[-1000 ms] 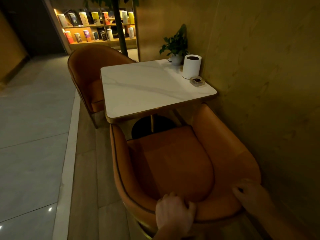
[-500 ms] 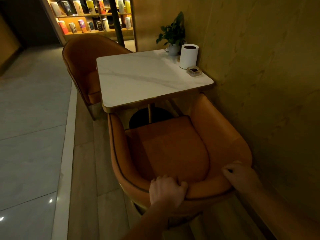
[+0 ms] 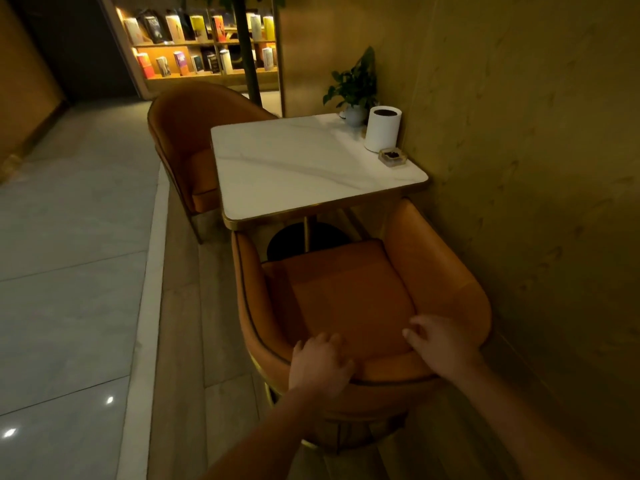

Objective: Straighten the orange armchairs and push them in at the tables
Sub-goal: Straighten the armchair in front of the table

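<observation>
The near orange armchair faces the white marble table, its arm tips at the table's front edge and its right side close to the wall. My left hand grips the top rim of its backrest, fingers curled over the edge. My right hand holds the same rim just to the right, fingers hooked over toward the seat. A second orange armchair stands at the table's far left side, its seat partly under the tabletop.
On the table's right side stand a potted plant, a white cylinder and a small ashtray. A wall runs along the right. Pale floor tiles lie to the left, a lit bookshelf behind.
My right hand has slid left along the backrest rim, from the right corner to near my left hand. The near armchair has shifted slightly toward the table.
</observation>
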Tool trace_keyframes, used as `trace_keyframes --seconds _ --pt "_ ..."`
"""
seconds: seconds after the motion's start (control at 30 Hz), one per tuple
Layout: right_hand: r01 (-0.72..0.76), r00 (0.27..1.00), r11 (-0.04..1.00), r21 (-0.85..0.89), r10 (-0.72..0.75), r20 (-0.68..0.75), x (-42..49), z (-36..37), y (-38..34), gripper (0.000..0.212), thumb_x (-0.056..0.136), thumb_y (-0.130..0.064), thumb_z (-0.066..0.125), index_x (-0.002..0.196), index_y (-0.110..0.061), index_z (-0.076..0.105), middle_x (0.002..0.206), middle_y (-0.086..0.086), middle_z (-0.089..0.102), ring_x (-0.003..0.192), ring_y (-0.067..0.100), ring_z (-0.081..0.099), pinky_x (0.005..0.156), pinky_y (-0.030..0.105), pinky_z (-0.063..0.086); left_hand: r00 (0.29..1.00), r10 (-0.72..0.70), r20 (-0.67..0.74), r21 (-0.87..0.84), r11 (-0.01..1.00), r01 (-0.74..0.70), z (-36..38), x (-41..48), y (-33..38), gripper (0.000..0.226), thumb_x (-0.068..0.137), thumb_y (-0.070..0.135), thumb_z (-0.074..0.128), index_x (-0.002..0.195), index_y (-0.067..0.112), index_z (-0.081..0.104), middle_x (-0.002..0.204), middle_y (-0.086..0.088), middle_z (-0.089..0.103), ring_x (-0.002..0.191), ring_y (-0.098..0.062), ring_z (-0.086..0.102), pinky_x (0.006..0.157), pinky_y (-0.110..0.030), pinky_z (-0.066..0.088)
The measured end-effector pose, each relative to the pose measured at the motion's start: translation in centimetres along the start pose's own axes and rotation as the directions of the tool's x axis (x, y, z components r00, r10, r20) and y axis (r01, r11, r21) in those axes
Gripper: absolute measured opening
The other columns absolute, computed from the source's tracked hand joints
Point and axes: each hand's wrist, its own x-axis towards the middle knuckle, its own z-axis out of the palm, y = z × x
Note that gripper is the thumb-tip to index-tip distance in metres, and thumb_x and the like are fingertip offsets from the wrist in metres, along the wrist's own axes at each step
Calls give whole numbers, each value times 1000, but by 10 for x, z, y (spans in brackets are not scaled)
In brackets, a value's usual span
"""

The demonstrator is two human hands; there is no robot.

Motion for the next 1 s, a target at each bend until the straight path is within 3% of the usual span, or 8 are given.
trace_keyframes --seconds 0.17,0.33,0.47,0.6,0.73,1.0 --pt "130 987 991 23 -132 95 -64 -10 -89 43 96 -46 54 137 -34 51 136 -12 54 122 9 52 98 29 47 998 -53 -29 56 997 54 -57 -81 -40 44 93 44 50 135 30 48 128 3 52 115 -23 56 90 -38 49" --pt "249 955 968 21 -249 162 -98 -28 -169 43 95 -46 56 136 -36 51 131 -15 54 113 4 53 91 22 46 995 -65 -76 102 992 73 -112 -147 -91 52 96 49 47 146 38 37 131 3 52 113 -19 56 88 -36 51" --pt "350 918 937 -9 -341 203 -106 -32 -239 39 95 -49 54 133 -41 51 125 -22 53 112 -1 49 94 23 44 981 -87 -171 62 993 99 -144 -178 -138 54 96 50 47 148 41 31 129 9 52 106 -9 55 87 -27 49" --pt "412 890 910 -53 -389 235 -88 -15 -313 36 94 -54 51 129 -44 52 118 -26 51 104 -2 47 83 20 39 970 -103 -221 7 994 107 -180 -181 -197 56 97 50 46 149 42 30 131 11 50 108 -7 53 86 -23 46" --pt "383 898 922 -56 -357 259 -47 8 -390 39 92 -55 54 130 -44 53 123 -25 52 109 -1 50 92 25 46 965 -117 -236 0 993 120 -226 -167 -272 56 98 48 46 150 39 29 134 9 49 114 -10 53 90 -25 46" --pt "404 881 912 -78 -364 302 47 44 -542 41 93 -55 53 130 -39 55 127 -18 56 106 0 53 85 24 45 960 -172 -223 31 983 183 -323 -122 -414 55 99 47 46 151 36 30 136 5 51 116 -13 53 97 -31 47"
